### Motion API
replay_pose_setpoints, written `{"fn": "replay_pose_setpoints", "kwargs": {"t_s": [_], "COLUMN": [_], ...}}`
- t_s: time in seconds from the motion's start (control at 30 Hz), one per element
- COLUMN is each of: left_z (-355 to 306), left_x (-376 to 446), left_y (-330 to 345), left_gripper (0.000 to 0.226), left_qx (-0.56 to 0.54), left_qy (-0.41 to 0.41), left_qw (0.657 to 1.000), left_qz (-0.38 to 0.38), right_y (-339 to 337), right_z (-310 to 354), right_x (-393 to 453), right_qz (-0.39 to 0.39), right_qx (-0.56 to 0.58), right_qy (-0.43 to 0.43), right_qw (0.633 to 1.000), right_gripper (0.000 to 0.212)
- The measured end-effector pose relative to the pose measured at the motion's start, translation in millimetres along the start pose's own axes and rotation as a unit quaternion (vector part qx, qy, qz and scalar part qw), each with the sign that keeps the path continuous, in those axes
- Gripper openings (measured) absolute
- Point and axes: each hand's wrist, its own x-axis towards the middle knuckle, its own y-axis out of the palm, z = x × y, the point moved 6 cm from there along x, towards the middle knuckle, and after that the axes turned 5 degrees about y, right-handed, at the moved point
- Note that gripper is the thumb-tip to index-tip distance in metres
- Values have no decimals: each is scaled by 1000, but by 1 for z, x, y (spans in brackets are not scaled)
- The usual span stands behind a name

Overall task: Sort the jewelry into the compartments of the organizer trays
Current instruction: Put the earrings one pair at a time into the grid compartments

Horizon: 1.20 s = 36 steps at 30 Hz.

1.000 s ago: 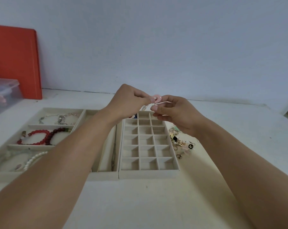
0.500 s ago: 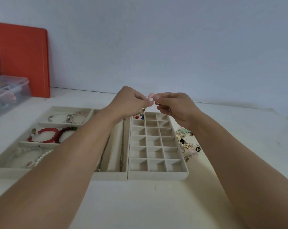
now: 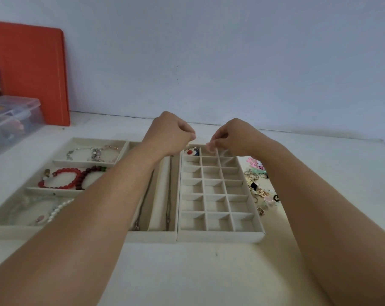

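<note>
Jewelry trays (image 3: 218, 236): three side by side; two hands (image 3: 235, 138) above.

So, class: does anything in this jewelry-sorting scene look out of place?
Yes: a loose heap of small jewelry lies unsorted on the table right of the grid tray, whose compartments look empty but for a flower piece.

- We see soft, even, rather dim light with a cool bluish cast on the wall (image 3: 231, 51).
- Shadows on the worktop (image 3: 187, 272) are faint and diffuse; we find no glare.
- The wide lens bows lines near the edges.
- The forearms nearest us look soft and slightly blurred.
</note>
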Motion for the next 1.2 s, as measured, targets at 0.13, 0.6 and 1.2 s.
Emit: {"fn": "replay_pose_setpoints", "kwargs": {"t_s": [0.13, 0.6, 1.2], "left_z": [-1, -3, -5], "left_x": [1, 0, 1], "left_y": [4, 4, 4], "left_gripper": [7, 7, 18], "left_qx": [-9, -10, -7], "left_qy": [-4, -2, 9], "left_qw": [1000, 1000, 1000], "left_qz": [6, 4, 19], "right_y": [16, 14, 13], "right_z": [1, 3, 5], "right_x": [3, 1, 4], "right_qz": [21, -59, -85], "right_qx": [-47, -43, -158], "right_qy": [-21, -59, -63], "right_qw": [998, 996, 982], "right_gripper": [16, 18, 14]}}
